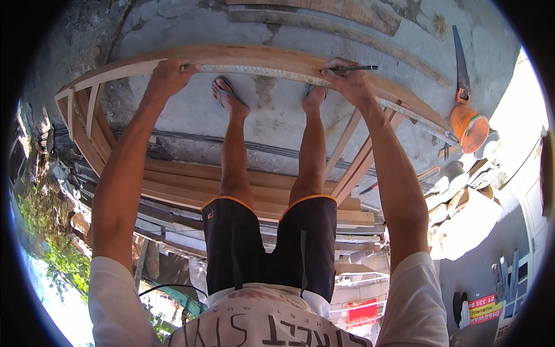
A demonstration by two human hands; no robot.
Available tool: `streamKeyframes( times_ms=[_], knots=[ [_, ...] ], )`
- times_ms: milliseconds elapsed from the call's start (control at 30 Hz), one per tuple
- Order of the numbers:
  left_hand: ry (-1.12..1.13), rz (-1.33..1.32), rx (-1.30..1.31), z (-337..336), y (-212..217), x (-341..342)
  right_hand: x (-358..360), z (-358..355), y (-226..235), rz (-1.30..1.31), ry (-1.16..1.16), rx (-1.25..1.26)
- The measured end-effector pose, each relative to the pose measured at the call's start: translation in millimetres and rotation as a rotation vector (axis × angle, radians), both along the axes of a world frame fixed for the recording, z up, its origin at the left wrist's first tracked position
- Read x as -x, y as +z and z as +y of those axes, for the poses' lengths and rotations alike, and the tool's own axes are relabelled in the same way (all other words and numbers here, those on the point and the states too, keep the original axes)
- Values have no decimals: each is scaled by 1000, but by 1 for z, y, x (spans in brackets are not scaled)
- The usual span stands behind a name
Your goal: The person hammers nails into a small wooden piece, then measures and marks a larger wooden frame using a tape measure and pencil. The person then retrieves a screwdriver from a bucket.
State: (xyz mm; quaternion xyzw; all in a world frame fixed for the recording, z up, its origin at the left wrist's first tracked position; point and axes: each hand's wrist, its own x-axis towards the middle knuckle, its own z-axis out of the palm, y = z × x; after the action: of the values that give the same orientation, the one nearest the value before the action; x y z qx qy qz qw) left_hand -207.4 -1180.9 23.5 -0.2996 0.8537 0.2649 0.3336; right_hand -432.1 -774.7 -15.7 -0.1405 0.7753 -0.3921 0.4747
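Note:
A long wooden frame lies across in front of me, with a thick brown beam [254, 55] along its far side. A long, pale, marked ruler [266, 73] lies along that beam. My left hand [169, 79] is closed at the ruler's left end, and a small yellow bit shows at its fingertips. Farther right, my right hand [348, 81] is closed on a dark pencil [361, 67], which points to the right. Its fingers rest at the ruler's edge. Beyond that hand, the ruler runs on to the right end of the beam.
A handsaw [461, 69] lies at the far right beside an orange bucket-like container [471, 130]. Several planks [335, 26] lie on the concrete at the far side. More boards [191, 179] are stacked behind my legs. My sandalled feet [228, 95] stand within the frame.

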Motion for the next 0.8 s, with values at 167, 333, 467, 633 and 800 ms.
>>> streamKeyframes(
  times_ms=[167, 333, 467, 633, 800],
  knots=[
    [-32, 33, 22, -3, -4, -4, -1, 0, 2, -45, -5, -11],
    [-35, -11, 50, 2, -1, 1, -3, 1, 2, -39, -60, 45],
    [-43, -4, 35, 0, 0, 1, -3, 1, 0, 18, -43, 48],
    [-22, 19, 26, 1, 1, 0, -2, -3, 7, -23, 1, -51],
    [-48, 37, 45, 1, 1, -2, -4, -3, 5, -15, -38, -24]
  ],
)
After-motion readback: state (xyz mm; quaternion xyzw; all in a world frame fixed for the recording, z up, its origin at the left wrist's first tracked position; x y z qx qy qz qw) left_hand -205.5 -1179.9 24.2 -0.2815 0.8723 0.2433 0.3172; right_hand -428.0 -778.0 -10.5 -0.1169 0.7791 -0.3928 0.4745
